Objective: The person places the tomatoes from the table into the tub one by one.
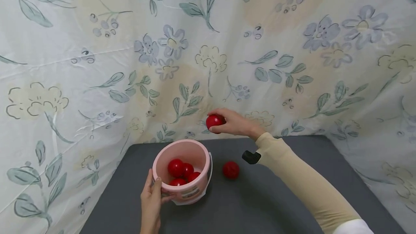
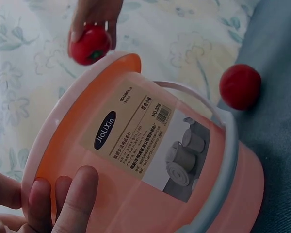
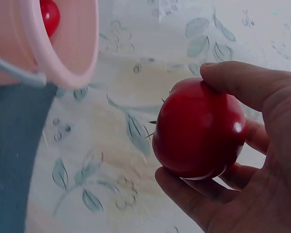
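Observation:
A pink bucket (image 1: 206,176) stands tilted on the dark table, with several red tomatoes (image 1: 176,168) inside. At its near left side my left hand (image 1: 151,201) grips the rim; in the left wrist view its fingers (image 2: 80,201) lie against the outer wall under the rim. Up and to the right of the bucket's mouth, my right hand (image 1: 234,122) holds another tomato (image 3: 199,128) between thumb and fingers, clear of the table. Green sepals show on that tomato in the right wrist view. One more loose tomato (image 1: 231,170) lies on the table, right of the bucket.
The dark grey table (image 1: 260,205) reaches back to a floral cloth (image 1: 214,28) that hangs behind and at both sides. A pale handle (image 2: 223,170) hangs down the bucket's side, beside a printed label (image 2: 145,141).

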`<move>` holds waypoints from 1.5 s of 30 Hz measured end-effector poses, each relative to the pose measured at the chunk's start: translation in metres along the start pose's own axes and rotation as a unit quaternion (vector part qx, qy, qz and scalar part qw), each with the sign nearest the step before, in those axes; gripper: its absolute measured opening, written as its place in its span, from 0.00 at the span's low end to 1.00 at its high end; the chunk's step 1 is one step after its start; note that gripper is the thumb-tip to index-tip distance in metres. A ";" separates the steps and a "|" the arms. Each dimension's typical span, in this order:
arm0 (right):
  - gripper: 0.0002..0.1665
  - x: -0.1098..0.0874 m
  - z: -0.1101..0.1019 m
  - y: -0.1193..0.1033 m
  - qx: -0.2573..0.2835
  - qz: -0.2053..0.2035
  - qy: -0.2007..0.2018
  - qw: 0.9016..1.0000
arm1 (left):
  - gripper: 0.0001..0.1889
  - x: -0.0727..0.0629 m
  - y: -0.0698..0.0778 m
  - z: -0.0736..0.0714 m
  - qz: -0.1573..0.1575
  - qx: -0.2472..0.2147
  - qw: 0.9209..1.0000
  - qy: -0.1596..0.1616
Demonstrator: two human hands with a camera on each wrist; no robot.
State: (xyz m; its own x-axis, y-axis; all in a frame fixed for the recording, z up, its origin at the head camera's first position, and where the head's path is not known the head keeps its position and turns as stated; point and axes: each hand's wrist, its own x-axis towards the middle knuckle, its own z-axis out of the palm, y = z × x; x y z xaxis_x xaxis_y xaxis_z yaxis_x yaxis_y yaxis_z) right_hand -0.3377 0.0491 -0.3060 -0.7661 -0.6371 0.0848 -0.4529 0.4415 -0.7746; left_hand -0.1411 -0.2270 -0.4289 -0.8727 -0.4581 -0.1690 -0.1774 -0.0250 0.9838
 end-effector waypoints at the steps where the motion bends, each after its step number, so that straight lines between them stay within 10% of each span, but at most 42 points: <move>1: 0.42 0.002 0.004 0.000 0.004 -0.004 -0.003 1.000 | 0.35 0.000 -0.001 0.000 0.000 0.000 1.000 -0.001; 31: 0.39 0.015 0.117 0.006 0.127 -0.026 -0.052 0.990 | 0.35 0.000 -0.001 0.001 -0.005 0.003 1.000 -0.005; 45: 0.40 0.013 0.130 0.007 0.098 -0.030 -0.055 0.993 | 0.35 0.000 -0.002 0.000 0.001 -0.004 1.000 -0.012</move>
State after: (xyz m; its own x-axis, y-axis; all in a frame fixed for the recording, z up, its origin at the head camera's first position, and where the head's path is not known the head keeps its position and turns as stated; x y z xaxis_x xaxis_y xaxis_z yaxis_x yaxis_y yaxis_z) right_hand -0.2913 -0.0383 -0.3921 -0.6813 -0.7283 0.0731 -0.3895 0.2761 -0.8787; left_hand -0.1413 -0.2268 -0.4308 -0.8835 -0.4375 -0.1674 -0.1710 -0.0313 0.9848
